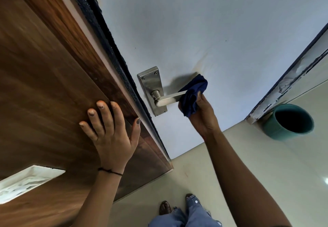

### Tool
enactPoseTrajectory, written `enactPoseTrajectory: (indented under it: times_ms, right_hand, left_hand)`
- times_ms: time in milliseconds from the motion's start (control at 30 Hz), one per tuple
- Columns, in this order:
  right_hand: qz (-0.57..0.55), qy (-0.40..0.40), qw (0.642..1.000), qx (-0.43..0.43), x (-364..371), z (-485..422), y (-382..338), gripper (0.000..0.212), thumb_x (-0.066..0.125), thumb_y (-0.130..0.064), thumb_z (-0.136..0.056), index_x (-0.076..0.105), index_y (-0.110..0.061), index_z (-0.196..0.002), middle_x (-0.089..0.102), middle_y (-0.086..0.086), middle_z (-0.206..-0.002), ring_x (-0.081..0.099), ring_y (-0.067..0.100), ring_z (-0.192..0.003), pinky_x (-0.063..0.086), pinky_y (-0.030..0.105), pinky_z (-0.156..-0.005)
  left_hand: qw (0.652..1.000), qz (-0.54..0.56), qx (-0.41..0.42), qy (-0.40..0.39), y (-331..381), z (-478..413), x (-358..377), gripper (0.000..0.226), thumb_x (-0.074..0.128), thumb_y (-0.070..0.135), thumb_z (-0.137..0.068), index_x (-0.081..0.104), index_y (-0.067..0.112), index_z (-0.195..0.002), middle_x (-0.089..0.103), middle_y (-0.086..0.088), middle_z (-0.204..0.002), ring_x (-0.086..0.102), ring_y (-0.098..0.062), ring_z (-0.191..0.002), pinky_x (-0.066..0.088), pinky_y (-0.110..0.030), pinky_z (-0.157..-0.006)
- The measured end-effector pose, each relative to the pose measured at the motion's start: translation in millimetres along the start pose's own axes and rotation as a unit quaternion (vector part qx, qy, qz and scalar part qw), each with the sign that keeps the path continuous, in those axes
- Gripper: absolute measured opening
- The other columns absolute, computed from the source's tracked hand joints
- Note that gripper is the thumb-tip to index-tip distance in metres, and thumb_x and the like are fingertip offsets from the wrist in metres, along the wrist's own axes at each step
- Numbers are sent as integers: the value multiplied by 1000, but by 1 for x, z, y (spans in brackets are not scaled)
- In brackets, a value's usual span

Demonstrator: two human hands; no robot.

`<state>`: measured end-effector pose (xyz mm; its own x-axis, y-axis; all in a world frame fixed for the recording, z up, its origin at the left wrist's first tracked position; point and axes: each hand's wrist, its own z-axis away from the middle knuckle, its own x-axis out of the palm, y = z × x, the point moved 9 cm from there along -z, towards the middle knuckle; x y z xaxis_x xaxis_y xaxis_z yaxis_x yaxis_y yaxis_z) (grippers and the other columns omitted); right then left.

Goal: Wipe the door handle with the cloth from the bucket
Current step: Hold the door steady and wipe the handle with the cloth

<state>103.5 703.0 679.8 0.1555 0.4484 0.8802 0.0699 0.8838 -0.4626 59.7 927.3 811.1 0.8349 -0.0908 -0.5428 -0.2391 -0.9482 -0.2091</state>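
A steel lever door handle on a steel backplate sits on the pale grey door. A dark blue cloth is bunched around the free end of the lever, which it hides. My right hand grips this cloth from below. My left hand lies flat with fingers spread on the brown wooden panel left of the door, holding nothing. A teal bucket stands on the floor at the right, its inside dark.
A black rough door frame strip runs between the wooden panel and the door. A chipped white frame rises beside the bucket. Beige floor tiles lie below, with my feet and jeans at the bottom.
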Motion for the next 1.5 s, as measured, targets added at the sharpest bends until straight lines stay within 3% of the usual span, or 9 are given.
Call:
enactPoseTrajectory:
  times_ms: [133,333,467,567,700,800,900,1067,1500]
  right_hand:
    - [-166,28,986,-5,7,3,27,26,51,-17,-89,59,-9,-112,69,9,-98,68,22,-87,57,41,-85]
    - [-166,24,986,-4,32,8,55,24,55,-20,-84,68,-8,-101,70,11,-92,69,26,-85,55,43,-85]
    - [-127,21,992,4,40,11,73,67,78,-26,-70,50,-9,-129,63,11,-115,58,28,-110,40,45,-108]
    - [-132,15,991,-5,42,11,75,83,88,-25,-59,48,-10,-130,64,10,-112,65,24,-102,56,39,-92]
    - [-118,30,992,20,49,17,89,66,82,-24,-68,53,-10,-126,64,11,-119,63,27,-112,52,41,-97]
    - [-87,65,993,36,50,26,99,23,52,-15,-94,60,-14,-116,65,9,-120,58,28,-116,48,43,-102]
    - [-62,59,995,42,50,30,99,23,43,-12,-99,62,-16,-112,69,7,-114,62,27,-112,55,39,-92]
    - [100,98,990,24,39,30,93,21,49,-15,-95,59,-21,-113,66,3,-120,58,30,-120,44,46,-107]
    - [286,235,922,-112,35,28,64,26,63,-7,-89,63,-32,-97,65,-19,-92,65,9,-88,52,14,-72]
  left_hand:
    - [1000,3,7,3,1,0,0,84,42,49,-93,-4,11,-153,-24,-4,-158,-23,-21,-145,-17,-41,-117]
    - [1000,18,14,-3,1,1,-1,83,42,48,-94,-4,11,-152,-24,-4,-158,-24,-21,-144,-17,-42,-117]
    - [1000,24,13,-8,1,0,-1,83,42,48,-94,-4,11,-152,-24,-4,-158,-24,-21,-145,-16,-42,-117]
    - [1000,25,18,-6,2,1,-1,82,41,48,-94,-3,11,-152,-23,-5,-158,-23,-21,-145,-16,-42,-117]
    - [999,27,17,-4,2,1,-1,82,40,48,-94,-3,10,-152,-23,-5,-158,-23,-22,-145,-16,-42,-117]
    - [1000,21,19,-5,1,1,-1,81,39,49,-95,-3,10,-152,-23,-6,-158,-23,-22,-145,-16,-43,-117]
    - [1000,16,20,-6,2,0,-1,81,38,50,-95,-4,10,-152,-23,-6,-158,-23,-22,-145,-16,-42,-117]
    - [1000,12,18,-3,1,1,-1,80,36,51,-95,-3,11,-153,-23,-5,-158,-23,-21,-145,-16,-42,-117]
    - [1000,11,22,-2,2,1,-1,78,32,51,-96,-2,11,-153,-21,-6,-158,-22,-22,-145,-15,-42,-117]
